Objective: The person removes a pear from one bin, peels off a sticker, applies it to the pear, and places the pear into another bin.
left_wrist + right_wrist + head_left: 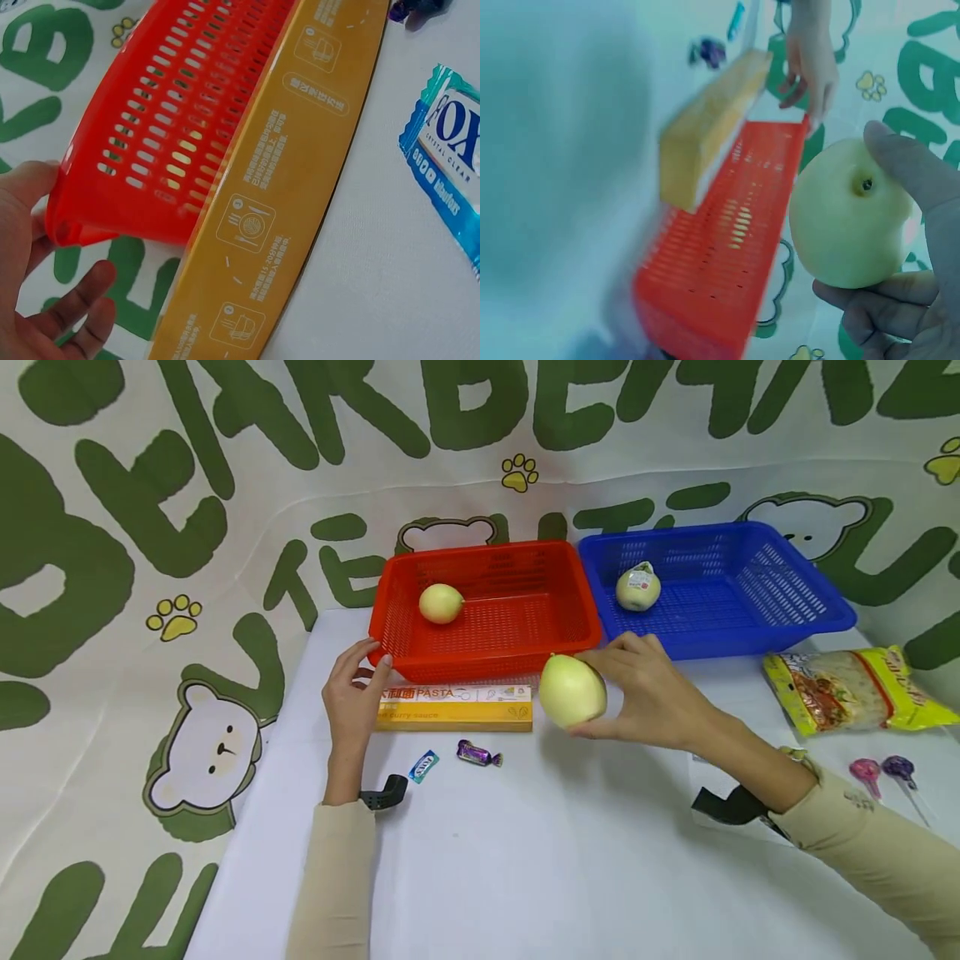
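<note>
My right hand [648,697] grips a pale yellow-green pear [572,691] between thumb and fingers, raised in front of the red basket [487,664]. In the right wrist view the pear [851,217] shows its stem-end hollow, with the thumb above and fingers below. My left hand [352,693] pinches the front left corner of the red basket; in the left wrist view its thumb lies on the rim and the lower fingers hang loosely curled. A second pear [441,604] lies inside the red basket, toward the left.
To the right, a blue basket [750,639] holds a labelled pear [637,589]. A pasta box [453,714] lies before the red basket, near a FOX candy [423,766] and a purple-wrapped candy [477,753]. A yellow food bag [832,689] and two lollipops [866,772] lie far right.
</note>
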Tool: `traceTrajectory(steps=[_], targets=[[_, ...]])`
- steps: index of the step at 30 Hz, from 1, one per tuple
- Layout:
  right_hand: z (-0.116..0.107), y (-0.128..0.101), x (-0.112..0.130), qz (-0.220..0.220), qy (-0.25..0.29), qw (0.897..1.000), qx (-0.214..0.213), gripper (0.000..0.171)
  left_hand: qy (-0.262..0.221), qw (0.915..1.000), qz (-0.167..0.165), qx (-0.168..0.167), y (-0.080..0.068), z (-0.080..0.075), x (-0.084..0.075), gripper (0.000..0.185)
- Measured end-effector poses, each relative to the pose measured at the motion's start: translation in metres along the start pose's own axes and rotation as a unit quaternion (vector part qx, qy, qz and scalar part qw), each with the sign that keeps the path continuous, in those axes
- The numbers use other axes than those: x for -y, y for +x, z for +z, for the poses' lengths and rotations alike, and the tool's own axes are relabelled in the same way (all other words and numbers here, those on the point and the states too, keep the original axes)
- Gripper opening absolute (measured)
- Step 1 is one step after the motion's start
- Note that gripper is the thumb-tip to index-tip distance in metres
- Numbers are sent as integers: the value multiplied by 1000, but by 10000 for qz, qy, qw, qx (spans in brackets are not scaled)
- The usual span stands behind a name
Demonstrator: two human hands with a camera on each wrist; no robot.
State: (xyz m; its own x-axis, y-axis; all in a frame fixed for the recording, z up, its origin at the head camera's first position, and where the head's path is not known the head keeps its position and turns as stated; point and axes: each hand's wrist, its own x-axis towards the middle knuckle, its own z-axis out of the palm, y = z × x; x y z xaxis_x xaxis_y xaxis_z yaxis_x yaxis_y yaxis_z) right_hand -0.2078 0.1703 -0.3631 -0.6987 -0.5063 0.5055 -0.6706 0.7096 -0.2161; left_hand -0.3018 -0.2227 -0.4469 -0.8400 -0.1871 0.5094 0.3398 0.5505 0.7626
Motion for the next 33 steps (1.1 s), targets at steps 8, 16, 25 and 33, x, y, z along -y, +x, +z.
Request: traceTrajectory(steps=[8, 16, 25, 33], targets=[[31, -46, 10, 255, -144, 9996, -13, 84, -19, 9999, -88, 90, 0, 0, 1, 43], [61, -72, 14, 538, -169, 9980, 288, 85, 36, 9999, -128, 20, -2, -2, 0, 43], [60, -80, 14, 879, -303, 9942, 541, 95, -34, 9999, -116, 8, 0, -2, 0, 42], [47, -87, 12, 1124, -34, 9859, 1242, 97, 41, 9998, -169, 0, 1, 1, 2, 42]])
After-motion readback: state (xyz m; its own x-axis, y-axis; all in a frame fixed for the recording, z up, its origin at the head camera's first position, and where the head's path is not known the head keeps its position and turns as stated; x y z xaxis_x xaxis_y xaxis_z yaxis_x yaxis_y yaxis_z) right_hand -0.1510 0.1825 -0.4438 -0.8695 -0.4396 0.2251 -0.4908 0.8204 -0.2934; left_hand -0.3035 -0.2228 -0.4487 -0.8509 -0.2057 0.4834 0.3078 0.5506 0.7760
